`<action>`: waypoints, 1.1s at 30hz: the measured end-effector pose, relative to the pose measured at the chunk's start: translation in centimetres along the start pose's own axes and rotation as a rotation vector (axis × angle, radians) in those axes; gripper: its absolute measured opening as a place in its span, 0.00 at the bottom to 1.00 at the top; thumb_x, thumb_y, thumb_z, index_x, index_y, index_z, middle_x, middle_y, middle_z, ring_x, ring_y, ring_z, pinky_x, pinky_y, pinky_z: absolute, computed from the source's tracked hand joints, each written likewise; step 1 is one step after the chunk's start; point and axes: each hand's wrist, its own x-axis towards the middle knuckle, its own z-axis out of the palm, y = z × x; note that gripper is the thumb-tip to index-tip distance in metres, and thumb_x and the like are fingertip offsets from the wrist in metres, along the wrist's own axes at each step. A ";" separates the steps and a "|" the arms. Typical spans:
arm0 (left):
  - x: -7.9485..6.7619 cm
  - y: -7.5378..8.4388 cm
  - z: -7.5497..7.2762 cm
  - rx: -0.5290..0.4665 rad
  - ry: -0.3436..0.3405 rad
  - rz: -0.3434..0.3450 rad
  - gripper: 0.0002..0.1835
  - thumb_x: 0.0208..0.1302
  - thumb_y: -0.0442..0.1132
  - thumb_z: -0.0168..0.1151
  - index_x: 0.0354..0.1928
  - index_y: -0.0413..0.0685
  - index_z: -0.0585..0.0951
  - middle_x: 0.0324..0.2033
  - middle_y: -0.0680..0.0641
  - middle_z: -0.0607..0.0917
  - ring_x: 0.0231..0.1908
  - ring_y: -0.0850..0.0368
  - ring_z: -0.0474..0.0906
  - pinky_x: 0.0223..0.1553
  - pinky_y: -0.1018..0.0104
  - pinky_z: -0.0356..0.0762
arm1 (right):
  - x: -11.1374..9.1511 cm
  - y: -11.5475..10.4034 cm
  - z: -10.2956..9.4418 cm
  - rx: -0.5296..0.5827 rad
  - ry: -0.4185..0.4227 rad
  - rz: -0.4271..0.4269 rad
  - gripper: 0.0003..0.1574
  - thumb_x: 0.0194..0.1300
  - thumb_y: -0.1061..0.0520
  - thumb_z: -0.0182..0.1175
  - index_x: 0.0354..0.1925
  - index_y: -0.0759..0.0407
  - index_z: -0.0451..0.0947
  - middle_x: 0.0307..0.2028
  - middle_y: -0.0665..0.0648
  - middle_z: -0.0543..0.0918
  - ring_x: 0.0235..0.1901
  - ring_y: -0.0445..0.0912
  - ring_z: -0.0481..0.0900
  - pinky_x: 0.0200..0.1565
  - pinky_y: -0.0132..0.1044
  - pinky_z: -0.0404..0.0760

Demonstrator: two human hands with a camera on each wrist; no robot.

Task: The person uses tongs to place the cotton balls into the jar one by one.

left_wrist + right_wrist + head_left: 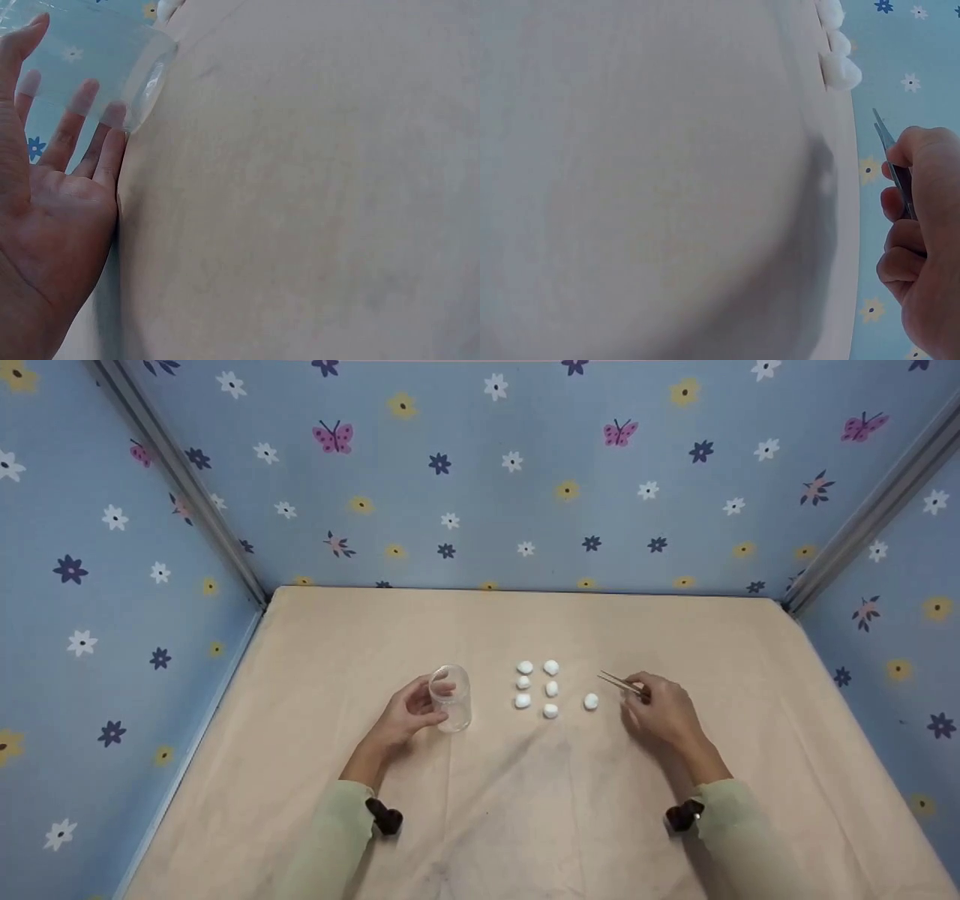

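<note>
A clear jar (451,706) stands on the cloth-covered table. My left hand (409,712) holds it from the left, thumb on the near side and fingers behind; the left wrist view shows the fingers (84,97) through the clear wall (112,60). Tweezers (621,683) are pinched in my right hand (664,711), tips pointing left and slightly apart, with nothing between them. One white cotton ball (591,702) lies just below and left of the tips. Several more cotton balls (551,688) lie in two columns between the jar and the tweezers.
A beige cloth (480,825) with creases covers the table. Blue flowered panels (480,472) rise behind it and at both sides, with grey posts (187,487) at the corners. Each wrist wears a small black camera (385,816).
</note>
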 end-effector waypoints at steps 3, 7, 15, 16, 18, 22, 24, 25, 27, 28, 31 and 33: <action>0.0 0.0 0.0 -0.004 0.001 0.001 0.39 0.70 0.21 0.71 0.80 0.26 0.67 0.74 0.20 0.76 0.68 0.70 0.81 0.74 0.78 0.75 | -0.1 -0.2 0.1 0.003 -0.005 -0.027 0.14 0.76 0.60 0.66 0.56 0.62 0.90 0.33 0.60 0.89 0.29 0.46 0.74 0.36 0.41 0.72; 0.0 0.2 0.2 0.015 0.010 -0.015 0.40 0.68 0.21 0.73 0.80 0.27 0.68 0.74 0.22 0.78 0.75 0.52 0.81 0.75 0.77 0.75 | -0.1 -0.4 0.2 0.005 -0.019 -0.071 0.12 0.76 0.61 0.67 0.54 0.61 0.90 0.36 0.61 0.91 0.32 0.48 0.79 0.40 0.46 0.77; 0.0 0.5 0.4 0.017 0.000 -0.025 0.41 0.68 0.20 0.73 0.80 0.27 0.68 0.75 0.23 0.77 0.81 0.27 0.71 0.75 0.76 0.75 | -0.1 -1.2 0.3 0.040 -0.053 -0.128 0.09 0.74 0.62 0.70 0.51 0.59 0.91 0.39 0.61 0.92 0.36 0.49 0.84 0.42 0.45 0.82; 0.0 0.5 0.4 0.017 0.000 -0.027 0.41 0.68 0.20 0.73 0.80 0.27 0.68 0.75 0.23 0.77 0.81 0.27 0.71 0.75 0.75 0.75 | -0.1 -1.3 0.4 0.040 -0.060 -0.135 0.08 0.74 0.62 0.70 0.50 0.59 0.91 0.39 0.60 0.92 0.35 0.48 0.83 0.42 0.44 0.82; 0.0 0.5 0.4 0.016 0.000 -0.034 0.41 0.68 0.20 0.73 0.81 0.28 0.67 0.75 0.23 0.78 0.81 0.28 0.71 0.75 0.75 0.75 | -0.1 -1.5 0.5 0.039 -0.073 -0.148 0.07 0.74 0.62 0.71 0.49 0.58 0.90 0.38 0.60 0.91 0.35 0.47 0.83 0.41 0.43 0.81; 0.0 0.5 0.4 0.017 0.001 -0.045 0.41 0.69 0.20 0.72 0.81 0.29 0.67 0.75 0.23 0.77 0.81 0.28 0.71 0.74 0.76 0.75 | -0.1 -2.0 0.7 0.028 -0.104 -0.168 0.07 0.73 0.61 0.72 0.48 0.56 0.89 0.36 0.58 0.91 0.34 0.45 0.81 0.40 0.40 0.79; 0.1 0.5 0.4 0.013 0.002 -0.049 0.41 0.68 0.20 0.72 0.81 0.29 0.67 0.75 0.23 0.77 0.81 0.28 0.71 0.74 0.76 0.75 | -0.1 -2.2 0.8 0.029 -0.118 -0.188 0.06 0.73 0.61 0.73 0.48 0.56 0.89 0.36 0.58 0.91 0.33 0.44 0.80 0.39 0.40 0.78; 0.1 0.5 0.4 0.012 0.002 -0.050 0.41 0.68 0.20 0.72 0.81 0.29 0.67 0.75 0.23 0.77 0.81 0.28 0.71 0.73 0.77 0.75 | -0.1 -2.3 0.9 0.030 -0.122 -0.200 0.06 0.73 0.60 0.73 0.48 0.56 0.89 0.36 0.57 0.91 0.33 0.44 0.80 0.39 0.39 0.78; 0.1 0.4 0.3 0.014 0.001 -0.049 0.41 0.69 0.21 0.73 0.81 0.29 0.67 0.75 0.24 0.77 0.81 0.29 0.71 0.74 0.76 0.75 | -0.1 -2.4 1.0 0.032 -0.123 -0.232 0.07 0.72 0.62 0.73 0.47 0.56 0.90 0.36 0.57 0.91 0.33 0.43 0.80 0.38 0.39 0.78; 0.0 0.5 0.3 0.016 0.000 -0.050 0.41 0.69 0.21 0.73 0.82 0.30 0.67 0.76 0.24 0.77 0.81 0.29 0.71 0.74 0.76 0.75 | -0.1 -2.5 1.1 0.036 -0.119 -0.251 0.06 0.71 0.63 0.73 0.46 0.57 0.90 0.35 0.57 0.92 0.32 0.43 0.80 0.38 0.39 0.78; -0.1 0.4 0.1 0.027 -0.003 -0.056 0.42 0.70 0.24 0.74 0.83 0.33 0.66 0.75 0.26 0.78 0.81 0.31 0.72 0.74 0.76 0.75 | -0.1 -2.6 1.5 0.041 -0.109 -0.296 0.06 0.70 0.64 0.73 0.45 0.58 0.91 0.35 0.56 0.92 0.32 0.42 0.81 0.37 0.38 0.80; -0.1 0.4 0.1 0.035 -0.002 -0.063 0.43 0.71 0.25 0.74 0.84 0.35 0.66 0.75 0.27 0.78 0.81 0.32 0.72 0.74 0.76 0.75 | 0.0 -2.7 1.7 0.045 -0.110 -0.317 0.06 0.70 0.64 0.74 0.44 0.58 0.91 0.34 0.56 0.92 0.32 0.43 0.82 0.37 0.38 0.81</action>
